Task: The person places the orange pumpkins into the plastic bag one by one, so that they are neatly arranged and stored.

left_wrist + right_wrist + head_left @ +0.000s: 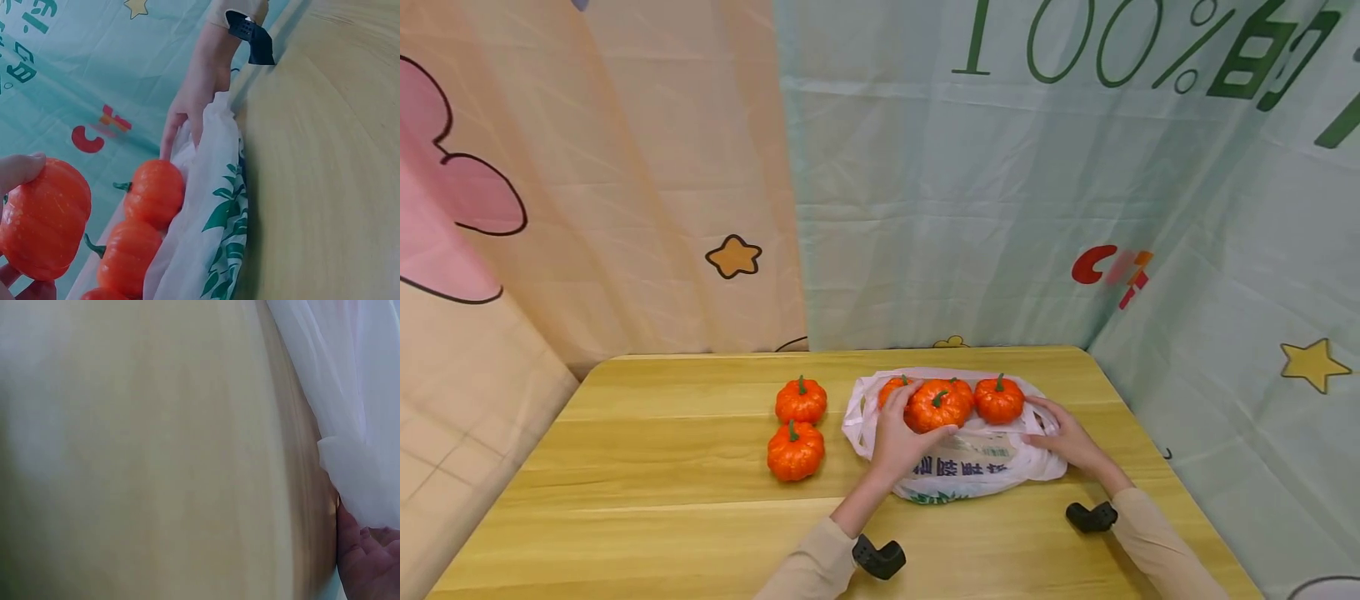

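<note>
Head view: on a wood-grain table, a white plastic carrier bag with dark printed characters lies right of centre. The left hand, thumb and fingers spread wide, grips an orange ribbed pumpkin over the bag's left half. The right hand lies at the bag's right end, thumb and fingers parted about the plastic, just beside the right-hand bagged pumpkin. Left of the bag, well apart from it, sit a far pumpkin and a near pumpkin, close together. A black wrist camera is worn at the left sleeve, and a second black camera at the right.

Left wrist view: the thumb presses one side of the held pumpkin while fingers support the opposite side; it is raised apart from the bagged row. The right hand's fingers reach down at the bag's right rim.

Right wrist view: the right hand, partly out of frame, has its fingers bent at the edge of the white plastic, pinching it; the exact placement of the thumb cannot be told.
</note>
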